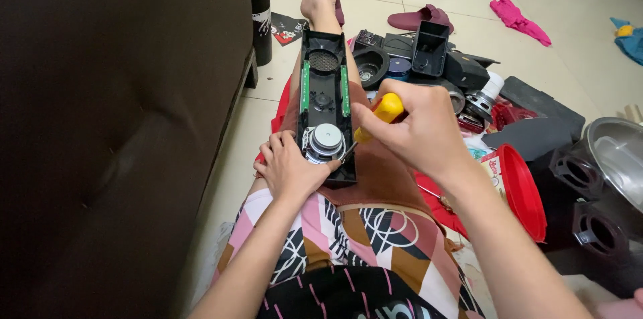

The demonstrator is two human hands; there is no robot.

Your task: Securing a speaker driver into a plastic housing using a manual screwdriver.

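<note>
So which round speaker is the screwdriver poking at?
The silver round speaker in the long black case on the lap, under the left hand. The other speaker lies loose on the floor.
</note>
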